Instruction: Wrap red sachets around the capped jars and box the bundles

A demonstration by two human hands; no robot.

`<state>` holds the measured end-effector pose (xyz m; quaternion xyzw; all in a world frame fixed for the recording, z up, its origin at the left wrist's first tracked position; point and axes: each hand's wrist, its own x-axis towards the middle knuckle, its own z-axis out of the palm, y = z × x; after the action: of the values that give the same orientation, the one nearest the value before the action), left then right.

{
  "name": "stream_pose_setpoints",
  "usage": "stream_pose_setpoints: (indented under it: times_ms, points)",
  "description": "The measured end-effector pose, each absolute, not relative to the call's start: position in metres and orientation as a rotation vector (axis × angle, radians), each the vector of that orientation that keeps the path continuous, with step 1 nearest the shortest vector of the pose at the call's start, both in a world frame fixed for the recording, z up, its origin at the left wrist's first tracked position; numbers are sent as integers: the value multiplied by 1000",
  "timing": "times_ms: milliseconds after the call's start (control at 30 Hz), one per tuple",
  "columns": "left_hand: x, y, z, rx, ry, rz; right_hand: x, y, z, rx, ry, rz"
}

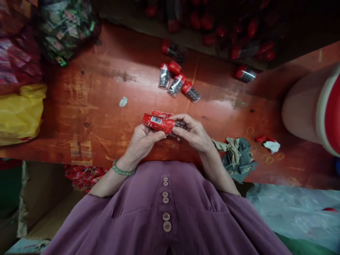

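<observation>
Desk [101,117]: worn red-brown wood across the middle of the frame, carrying everything within the person's reach.
Bags: a yellow bag [21,109] at the left edge and a clear bag of green-and-red packets [66,28] at the upper left, seemingly kept to the side as stock.
Tub [313,106]: pale with a red band, at the right edge, partly cut off.
Cloth [236,156]: crumpled grey-green rags on the desk, just right of the right wrist.
Pile of bottles [225,32]: many red-capped bottles in the dark upper right of the frame, details dim.
Loose bottles [176,83]: a few small clear bottles with red caps lying on their sides above the hands, close enough to pick up one by one.
Left hand [142,140]: curled from below around the left part of a red wrapper, thumb on top; a green bead bracelet is on the wrist.
Right hand [192,132]: fingers closed on the right end, where a dark-filled bottle seems to sit partly inside the wrapper.
Red wrapper [158,123]: held level between both hands, centre of the frame, just above the desk edge, barcode up.
Rubber bands [250,130]: scattered on the desk at the right.
</observation>
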<state>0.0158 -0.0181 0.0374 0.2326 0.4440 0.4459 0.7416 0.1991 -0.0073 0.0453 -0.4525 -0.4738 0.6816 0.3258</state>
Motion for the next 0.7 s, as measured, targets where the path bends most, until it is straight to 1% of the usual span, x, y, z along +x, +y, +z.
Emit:
stream_pose_setpoints:
  times_ms: [67,267,433,500,600,700]
  points:
    - [23,-18,36,465,1049,1008,193,-8,43,-1212,-1249,1755]
    - [29,-11,39,482,1154,1054,182,-10,43,-1304,-1438,1517]
    - [31,0,42,481,1163,1104,171,-8,42,-1380,-1643,1217]
    - [29,5,40,525,1160,1116,167,-7,41,-1363,-1668,1151]
    - [25,10,37,662,1151,1108,163,-7,38,-1341,-1635,1161]
    - [21,13,36,723,1108,1059,162,-7,37,-1363,-1506,1302]
